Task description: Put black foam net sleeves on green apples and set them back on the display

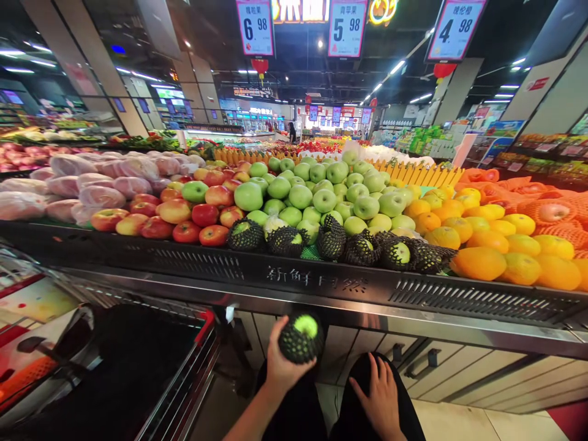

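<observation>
My left hand [281, 366] is wrapped round a green apple [302, 340] in a black foam net, held in front of the fruit stand's lower panel. The bare green top of the apple shows through the net's opening. My right hand [379, 392] lies on my right knee with its fingers stretched out, holding nothing. Above and beyond my hands, several netted green apples [331, 237] line the front of the display, before a heap of loose green apples [301, 196].
Red apples [186, 231] and bagged fruit [101, 196] lie to the left, oranges [486, 263] to the right. The display's black front rim [294, 272] runs across above my hands. A shopping cart [177, 392] with a black item inside stands at my left.
</observation>
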`<state>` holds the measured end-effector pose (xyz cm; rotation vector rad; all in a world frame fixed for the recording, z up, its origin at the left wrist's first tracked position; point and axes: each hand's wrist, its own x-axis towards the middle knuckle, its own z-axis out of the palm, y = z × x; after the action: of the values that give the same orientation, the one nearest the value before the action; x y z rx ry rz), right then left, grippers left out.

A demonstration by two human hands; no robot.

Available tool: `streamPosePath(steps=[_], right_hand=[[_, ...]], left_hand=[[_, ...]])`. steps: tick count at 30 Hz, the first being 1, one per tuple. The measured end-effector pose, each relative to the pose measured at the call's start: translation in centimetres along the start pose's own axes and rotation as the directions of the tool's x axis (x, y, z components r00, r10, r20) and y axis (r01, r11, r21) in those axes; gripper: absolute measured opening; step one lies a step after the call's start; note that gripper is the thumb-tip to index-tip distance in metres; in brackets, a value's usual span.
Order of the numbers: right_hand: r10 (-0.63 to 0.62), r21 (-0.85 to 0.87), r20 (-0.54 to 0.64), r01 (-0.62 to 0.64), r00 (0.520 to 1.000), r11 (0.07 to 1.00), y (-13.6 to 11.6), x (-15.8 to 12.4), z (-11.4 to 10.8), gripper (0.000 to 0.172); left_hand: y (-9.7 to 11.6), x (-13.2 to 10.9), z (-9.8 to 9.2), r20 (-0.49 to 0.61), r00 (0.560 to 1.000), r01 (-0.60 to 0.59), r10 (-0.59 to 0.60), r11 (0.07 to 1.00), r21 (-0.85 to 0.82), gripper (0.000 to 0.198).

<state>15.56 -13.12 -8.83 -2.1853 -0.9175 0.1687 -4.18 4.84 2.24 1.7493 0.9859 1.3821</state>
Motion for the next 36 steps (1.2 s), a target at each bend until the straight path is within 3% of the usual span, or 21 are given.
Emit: streamPosePath(steps=[1,2,4,6,7,9,11,14,16,21,24,26,29,31,33,36], right_hand=[[-0.014,-0.115,-0.059,0.008,0.998,0.993,1.4,0.0,0.8,0.085],[-0.044,-0.206,-0.088,0.025,0.995,0.978,2.5,-0.1,1.5,0.083],[-0.094,-0.322,-0.104,0.056,0.99,0.945,4.0,-0.3,2.5,0.08],[-0.124,-0.397,-0.096,0.076,0.988,0.915,4.4,-0.6,3.0,0.077],[-0.132,-0.427,-0.094,0.08,0.987,0.901,4.4,-0.6,3.1,0.076],[-0.143,-0.475,-0.097,0.08,0.985,0.876,4.3,-0.6,3.2,0.072],[-0.148,-0.509,-0.098,0.078,0.984,0.857,4.4,-0.6,3.2,0.069],[-0.149,-0.554,-0.069,0.086,0.986,0.828,5.0,-0.6,3.4,0.069],[-0.144,-0.584,-0.051,0.088,0.988,0.807,5.4,-0.6,3.7,0.067],[-0.133,-0.687,-0.055,0.059,0.99,0.725,5.3,-0.8,4.0,0.061],[-0.141,-0.728,-0.033,0.072,0.989,0.682,4.3,-0.7,3.4,0.061],[-0.14,-0.738,-0.02,0.08,0.99,0.67,3.4,-0.8,2.8,0.062],[-0.164,-0.721,-0.032,0.091,0.986,0.686,2.3,-0.9,2.0,0.061],[-0.195,-0.691,-0.049,0.107,0.98,0.715,1.9,-1.1,1.6,0.063],[-0.208,-0.65,-0.059,0.121,0.976,0.751,1.7,-1.1,1.4,0.066],[-0.183,-0.586,-0.044,0.123,0.982,0.801,1.6,-0.8,1.2,0.068]], left_hand=[[1.0,2.5,-0.2,-0.127,0.984,-0.118,0.123,0.992,0.049,0.1],[2.3,5.1,-0.4,-0.276,0.933,-0.199,0.23,0.971,0.134,0.103],[5.0,10.4,-1.1,-0.487,0.804,-0.228,0.342,0.933,0.279,0.114],[7.7,15.4,-1.7,-0.551,0.727,-0.251,0.41,0.905,0.343,0.11],[8.9,17.6,-1.9,-0.548,0.724,-0.261,0.419,0.902,0.345,0.106],[10.8,21.6,-2.0,-0.478,0.772,-0.251,0.42,0.891,0.378,0.098],[12.0,24.7,-1.7,-0.361,0.852,-0.18,0.379,0.86,0.478,0.095],[12.9,27.6,-1.1,-0.198,0.954,-0.041,0.227,0.75,0.66,0.093],[13.1,28.6,-0.7,-0.141,0.979,0.006,0.149,0.667,0.745,0.093],[12.8,29.7,-0.3,-0.098,0.989,0.022,0.109,0.552,0.834,0.102],[12.9,29.6,-0.5,-0.085,0.989,0.002,0.118,0.577,0.817,0.109],[12.9,28.6,-0.9,-0.121,0.975,-0.025,0.189,0.625,0.781,0.103],[11.5,24.8,-2.1,-0.262,0.889,-0.105,0.377,0.723,0.683,0.086],[9.2,21.2,-3.1,-0.332,0.828,-0.17,0.452,0.767,0.619,0.078],[5.9,17.2,-4.4,-0.361,0.824,-0.161,0.436,0.793,0.588,0.073],[0.8,12.0,-7.3,-0.42,0.861,0.029,0.287,0.796,0.605,0.064]])
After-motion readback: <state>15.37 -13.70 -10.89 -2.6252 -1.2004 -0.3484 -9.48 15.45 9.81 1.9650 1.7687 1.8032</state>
